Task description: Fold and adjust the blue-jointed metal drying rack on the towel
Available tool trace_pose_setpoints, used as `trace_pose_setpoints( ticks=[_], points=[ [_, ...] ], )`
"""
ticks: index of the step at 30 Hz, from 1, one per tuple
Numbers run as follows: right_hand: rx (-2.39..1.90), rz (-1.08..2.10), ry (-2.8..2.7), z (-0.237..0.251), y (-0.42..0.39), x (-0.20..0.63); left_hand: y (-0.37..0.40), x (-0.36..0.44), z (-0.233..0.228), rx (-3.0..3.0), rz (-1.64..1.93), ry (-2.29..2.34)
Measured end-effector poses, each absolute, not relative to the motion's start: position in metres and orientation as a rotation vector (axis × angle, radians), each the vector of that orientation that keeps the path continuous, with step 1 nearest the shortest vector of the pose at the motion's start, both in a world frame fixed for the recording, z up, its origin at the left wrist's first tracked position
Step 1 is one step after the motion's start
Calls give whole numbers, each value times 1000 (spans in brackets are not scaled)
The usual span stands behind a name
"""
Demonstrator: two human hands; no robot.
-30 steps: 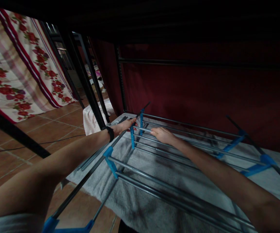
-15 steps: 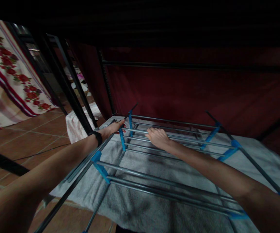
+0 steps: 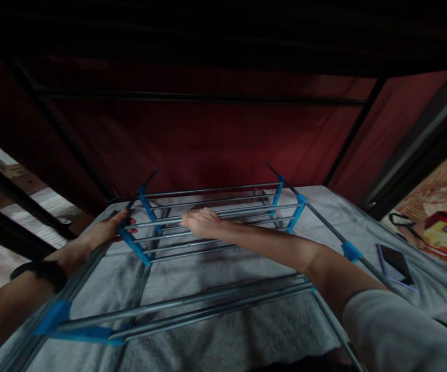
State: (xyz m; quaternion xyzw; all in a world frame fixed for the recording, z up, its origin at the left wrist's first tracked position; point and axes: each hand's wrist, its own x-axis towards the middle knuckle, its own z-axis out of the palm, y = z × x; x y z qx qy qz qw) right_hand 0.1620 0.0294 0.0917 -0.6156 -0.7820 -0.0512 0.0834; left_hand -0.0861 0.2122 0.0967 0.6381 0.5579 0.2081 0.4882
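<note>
Dimly, both hands (image 3: 202, 222) on rack (image 3: 216, 206) — fingertips hidden

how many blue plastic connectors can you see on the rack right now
6: two by the left hand at and, two far right at and, one mid-right, one near left. More may be hidden.

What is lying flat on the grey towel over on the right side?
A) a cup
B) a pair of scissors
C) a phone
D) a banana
C: a dark, flat phone lies on the grey towel, to the right of the rack with the blue joints.
</note>
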Motion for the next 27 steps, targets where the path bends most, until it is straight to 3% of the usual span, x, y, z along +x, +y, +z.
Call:
trace_pose_setpoints(
  ticks=[17,21,27],
  points=[
    [-1843,-130,-2401,113,15,168,194,-82,109,1568,521,1376],
    [-1828,-157,-2373,138,-22,203,187,-84,116,1748,519,1415],
    [-2167,-406,-1970,163,-93,310,191,-89,117,2013,451,1497]
  ],
)
